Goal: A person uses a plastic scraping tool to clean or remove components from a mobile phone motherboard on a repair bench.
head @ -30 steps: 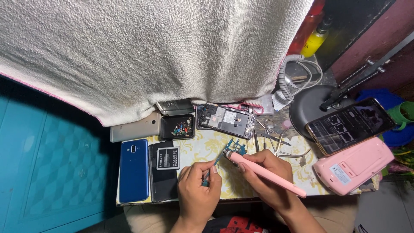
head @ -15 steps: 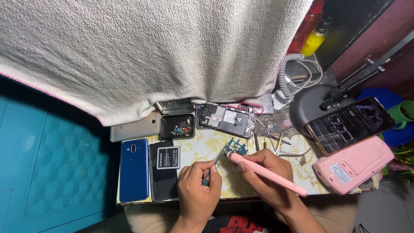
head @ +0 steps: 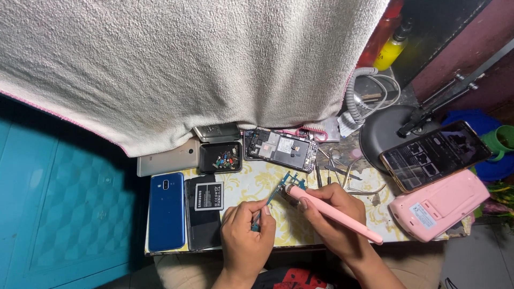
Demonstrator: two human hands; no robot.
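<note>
My left hand [head: 247,231] pinches the near end of a small teal circuit board [head: 284,187], holding it tilted above the floral-patterned tabletop [head: 251,184]. My right hand [head: 334,220] grips a pink pen-shaped tool [head: 342,217], its tip resting against the far end of the board. An opened phone with its insides showing [head: 280,148] lies just beyond the board. A small black tray of tiny parts [head: 220,158] sits to its left.
A blue phone [head: 166,211], a black phone back with a battery [head: 204,210] and a silver phone [head: 168,159] lie at left. Tweezers [head: 342,171], a lit phone [head: 435,155], a pink device [head: 439,205] and a lamp base [head: 383,131] lie at right. A white towel [head: 187,64] hangs over the back.
</note>
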